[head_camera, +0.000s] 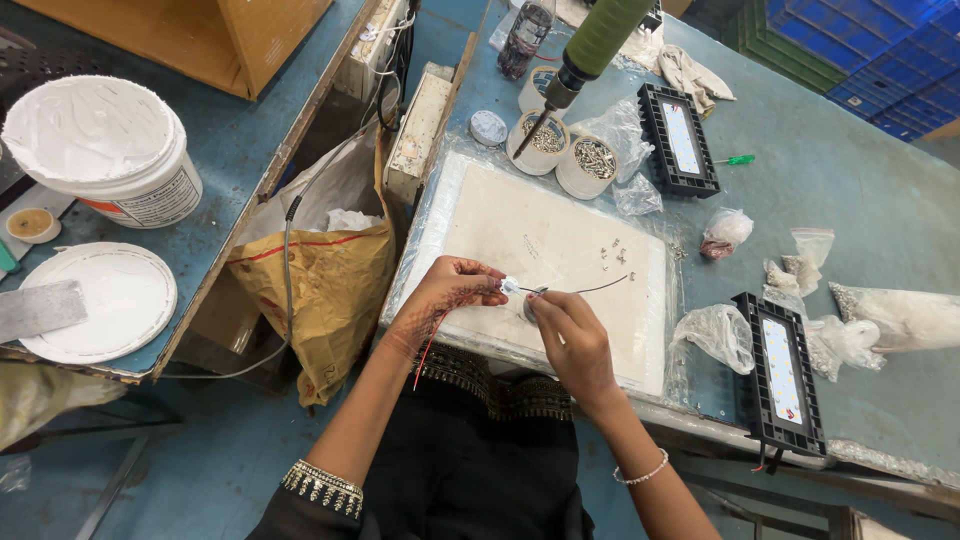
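Small white part (510, 287): pinched between both hands above the white mat (560, 240) on the worktop (850, 170).
Left hand (455, 285): fingertips closed on the part.
Right hand (565, 325): closed on its thin dark wire (600, 287).
Handling: light, probably fragile (wire limp); best held by the body.

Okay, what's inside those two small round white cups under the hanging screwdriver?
Both white cups hold heaps of small silvery screws. The hanging screwdriver has its tip over the left one. Only the top layer shows; how deep the screws go, or anything beneath them, is hidden.
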